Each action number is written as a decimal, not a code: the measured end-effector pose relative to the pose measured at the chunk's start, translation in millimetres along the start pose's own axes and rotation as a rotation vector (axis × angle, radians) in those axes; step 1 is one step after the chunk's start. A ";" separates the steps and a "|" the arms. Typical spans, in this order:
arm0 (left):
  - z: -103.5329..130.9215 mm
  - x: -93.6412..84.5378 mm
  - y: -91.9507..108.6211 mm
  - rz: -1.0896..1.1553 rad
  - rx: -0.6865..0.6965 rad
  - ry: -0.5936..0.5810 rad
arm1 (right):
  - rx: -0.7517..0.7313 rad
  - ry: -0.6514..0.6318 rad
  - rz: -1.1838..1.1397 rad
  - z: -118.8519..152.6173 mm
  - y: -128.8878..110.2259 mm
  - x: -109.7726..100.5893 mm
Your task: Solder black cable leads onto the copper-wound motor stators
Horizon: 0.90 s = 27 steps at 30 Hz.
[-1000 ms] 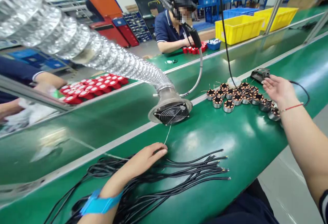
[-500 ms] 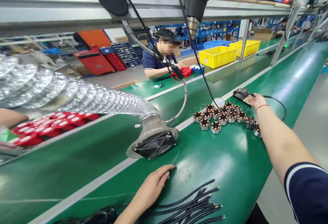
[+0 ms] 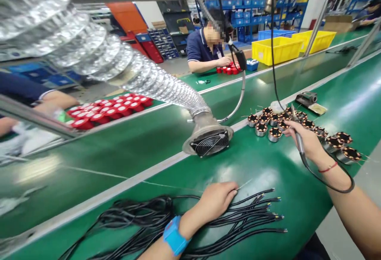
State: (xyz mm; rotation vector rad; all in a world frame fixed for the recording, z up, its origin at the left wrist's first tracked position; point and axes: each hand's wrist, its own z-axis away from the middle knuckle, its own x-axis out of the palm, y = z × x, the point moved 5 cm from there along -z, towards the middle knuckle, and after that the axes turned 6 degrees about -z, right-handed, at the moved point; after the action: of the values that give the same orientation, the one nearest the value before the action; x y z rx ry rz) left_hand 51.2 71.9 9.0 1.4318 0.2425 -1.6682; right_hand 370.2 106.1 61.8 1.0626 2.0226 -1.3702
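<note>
My right hand (image 3: 309,141) grips a soldering iron (image 3: 299,144) like a pen, its tip pointing up and away above the motor stators. Several of these stators (image 3: 274,134), steel rings with copper windings, stand grouped beside and behind that hand. My left hand (image 3: 216,199), with a blue band on its wrist, pinches a thin solder wire (image 3: 245,183) whose end sticks out past the fingertips. The wire trails back leftward across the bench. Beneath the left hand lie black cables (image 3: 253,231) with stripped, coloured ends fanned to the right.
A fume extractor hood (image 3: 208,123) with a fan grille hangs low over the bench on a silver duct (image 3: 166,81). The iron's stand (image 3: 311,100) sits behind the stators. Across the divider, a co-worker (image 3: 205,49) handles red parts; yellow bins (image 3: 276,50) stand nearby.
My right hand has lifted the soldering iron from its stand and brought it nearer, over the stators. My left hand still pinches the solder wire. The view has shifted.
</note>
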 end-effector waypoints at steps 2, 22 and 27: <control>0.8 1.3 4.2 0.029 0.042 -0.013 | -0.048 -0.060 0.117 3.6 -5.8 16.3; 2.5 7.6 32.7 0.118 0.107 -0.004 | -0.295 -0.162 -0.199 33.6 -115.2 65.3; 3.4 12.4 40.9 0.104 0.023 0.001 | -0.249 -0.082 -0.380 44.0 -105.9 67.6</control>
State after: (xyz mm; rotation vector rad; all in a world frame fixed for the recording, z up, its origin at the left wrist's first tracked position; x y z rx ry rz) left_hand 79.2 39.9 15.1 1.4377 0.1474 -1.5910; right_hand 243.2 67.0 53.5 0.5241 2.3399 -1.2648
